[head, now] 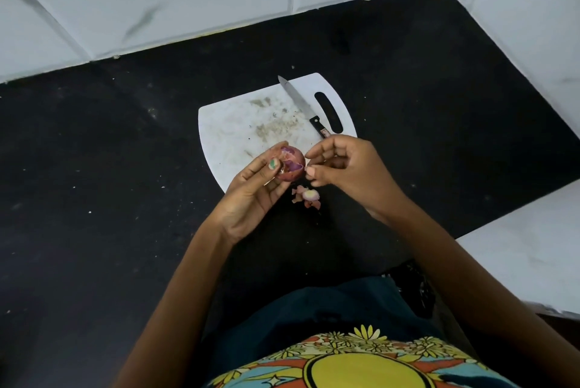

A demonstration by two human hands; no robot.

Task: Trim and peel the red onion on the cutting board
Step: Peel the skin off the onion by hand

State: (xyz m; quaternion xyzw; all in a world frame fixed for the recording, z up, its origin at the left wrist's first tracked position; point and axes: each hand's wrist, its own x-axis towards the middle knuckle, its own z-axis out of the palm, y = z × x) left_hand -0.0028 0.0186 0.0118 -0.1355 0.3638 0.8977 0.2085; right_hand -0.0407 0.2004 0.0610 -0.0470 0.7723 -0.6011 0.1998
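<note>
The red onion (291, 164) is being held just above the near edge of the white cutting board (238, 124), cradled in the left hand (251, 189), whose fingers and thumb are curling round it. Its papery skin is looking partly torn, with darker purple flesh showing on top. The right hand (342, 168) is hovering just beside the onion, fingers bent and the thumb and forefinger tips nearing its right side; whether they are already pinching a flap of skin I cannot tell. Peeling seems to be the step in hand, and it would go best by catching a loose edge at the cut end and pulling down along the bulb while the left hand is turning it. A trimmed end and skin scraps (309, 196) are lying on the dark tabletop (94, 168) below the hands. The knife (303, 106) is lying on the board, well apart.
</note>
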